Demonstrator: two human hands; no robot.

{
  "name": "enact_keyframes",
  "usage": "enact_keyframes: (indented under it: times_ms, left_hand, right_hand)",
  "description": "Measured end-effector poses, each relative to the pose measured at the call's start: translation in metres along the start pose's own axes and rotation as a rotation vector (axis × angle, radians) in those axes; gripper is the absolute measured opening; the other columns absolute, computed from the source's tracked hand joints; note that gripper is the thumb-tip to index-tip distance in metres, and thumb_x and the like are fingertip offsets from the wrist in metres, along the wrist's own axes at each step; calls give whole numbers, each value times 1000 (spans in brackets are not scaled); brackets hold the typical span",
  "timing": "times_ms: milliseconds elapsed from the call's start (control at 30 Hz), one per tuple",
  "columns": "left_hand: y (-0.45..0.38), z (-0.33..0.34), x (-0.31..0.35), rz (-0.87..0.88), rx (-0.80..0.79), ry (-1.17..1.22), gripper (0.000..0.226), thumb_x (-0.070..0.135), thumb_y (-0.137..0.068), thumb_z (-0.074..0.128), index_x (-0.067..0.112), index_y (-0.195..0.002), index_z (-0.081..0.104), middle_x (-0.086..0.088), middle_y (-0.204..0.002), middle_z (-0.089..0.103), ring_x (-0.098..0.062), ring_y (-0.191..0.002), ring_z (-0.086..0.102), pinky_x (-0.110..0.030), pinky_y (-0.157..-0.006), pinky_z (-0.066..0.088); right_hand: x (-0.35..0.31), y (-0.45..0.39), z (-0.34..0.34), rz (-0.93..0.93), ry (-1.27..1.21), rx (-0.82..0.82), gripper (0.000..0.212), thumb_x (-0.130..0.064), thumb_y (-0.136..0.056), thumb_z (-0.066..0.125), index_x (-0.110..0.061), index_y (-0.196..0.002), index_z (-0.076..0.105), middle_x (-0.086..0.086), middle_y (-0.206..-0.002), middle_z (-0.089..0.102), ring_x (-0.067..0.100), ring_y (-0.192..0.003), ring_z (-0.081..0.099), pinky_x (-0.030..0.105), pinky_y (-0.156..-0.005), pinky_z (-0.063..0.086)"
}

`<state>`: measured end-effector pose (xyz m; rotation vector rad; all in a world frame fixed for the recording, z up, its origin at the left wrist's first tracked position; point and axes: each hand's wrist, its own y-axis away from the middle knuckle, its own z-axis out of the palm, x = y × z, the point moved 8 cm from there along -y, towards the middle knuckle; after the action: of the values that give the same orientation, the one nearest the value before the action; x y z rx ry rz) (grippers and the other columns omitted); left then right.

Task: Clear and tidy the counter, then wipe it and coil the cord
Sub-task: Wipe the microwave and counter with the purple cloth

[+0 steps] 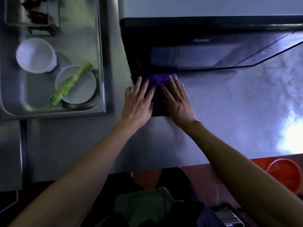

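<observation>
A purple cloth (pixel 159 97) lies flat on the steel counter (pixel 229 115), its far edge against the base of a black microwave (pixel 196 51). My left hand (pixel 138 102) presses on the cloth's left side with straight, spread fingers. My right hand (pixel 177 99) presses flat on its right side. Both palms face down. No cord is in view.
A steel sink (pixel 101 79) at the left holds a white cup (pixel 35 54), a white lid or plate (pixel 82 90) and a green vegetable stalk (pixel 70 82). An orange bucket (pixel 285 174) stands on the floor at the right, below the counter's front edge.
</observation>
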<state>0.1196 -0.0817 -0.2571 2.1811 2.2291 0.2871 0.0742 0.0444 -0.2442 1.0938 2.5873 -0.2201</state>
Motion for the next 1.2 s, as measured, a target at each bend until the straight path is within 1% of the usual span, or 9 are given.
enact_keyframes:
  times_ms: [100, 200, 367, 467, 667, 833, 967, 1100, 1200]
  left_hand:
    - [7, 2, 10, 38, 26, 8, 66, 27, -89, 52, 18, -152, 36, -12, -160, 31, -35, -149, 23, -54, -107, 32]
    - [17, 12, -2, -79, -13, -34, 63, 33, -94, 50, 22, -153, 34, -9, -159, 33, -37, -145, 31, -52, -100, 37]
    - [16, 16, -11, -121, -66, -99, 62, 42, -96, 47, 23, -154, 32, -14, -161, 27, -40, -147, 24, -54, -100, 36]
    - [10, 16, -14, -138, -95, -114, 62, 43, -98, 46, 24, -155, 30, -14, -163, 22, -37, -149, 21, -55, -100, 36]
    - [-10, 9, -23, -247, -118, -60, 59, 38, -99, 47, 26, -154, 30, -5, -165, 19, -32, -151, 17, -56, -100, 36]
    - [-14, 12, -24, -277, -88, -36, 53, 34, -103, 39, 29, -155, 28, -2, -167, 15, -30, -153, 12, -55, -103, 32]
    - [-9, 14, -25, -251, -58, -22, 57, 33, -102, 41, 28, -156, 23, -5, -167, 13, -33, -153, 12, -59, -106, 29]
    - [-7, 17, -26, -251, -43, 11, 59, 33, -102, 41, 30, -157, 20, -5, -167, 10, -33, -153, 8, -60, -108, 26]
    - [-10, 19, -28, -255, -21, 43, 61, 29, -99, 47, 29, -156, 25, -6, -167, 12, -33, -153, 8, -63, -108, 25]
  right_hand:
    - [-4, 22, 4, -86, -119, 9, 57, -2, -97, 56, 2, -149, 36, 29, -158, 23, 45, -149, 15, 60, -119, 22]
    - [0, 31, 18, -111, -124, -85, 54, -9, -101, 51, 2, -151, 32, 26, -160, 20, 42, -150, 13, 57, -121, 18]
    - [8, 6, 27, -168, -13, -200, 62, -25, -106, 42, -5, -157, 15, 18, -165, 6, 35, -153, 1, 52, -125, 3]
    - [14, -5, 28, -164, 59, -273, 68, -34, -105, 39, -10, -159, 6, 16, -166, -2, 32, -153, -6, 51, -124, -1]
    - [14, -30, 33, -72, 31, -341, 69, -39, -104, 38, -14, -159, 5, 14, -167, -1, 29, -154, -6, 50, -124, -2]
    - [13, -29, 38, -28, 41, -317, 69, -40, -104, 38, -18, -159, 4, 11, -167, -2, 27, -154, -7, 46, -124, -6]
    - [7, -31, 33, -21, 91, -289, 68, -35, -103, 44, -11, -158, 12, 16, -166, 7, 33, -154, 2, 48, -125, -1]
    - [-8, -34, 23, -79, 141, -210, 62, -21, -101, 52, 5, -151, 28, 28, -159, 21, 45, -149, 15, 56, -123, 14]
    - [-12, -37, 26, -69, 161, -225, 64, -23, -101, 51, 4, -153, 24, 30, -159, 19, 45, -149, 13, 55, -123, 15]
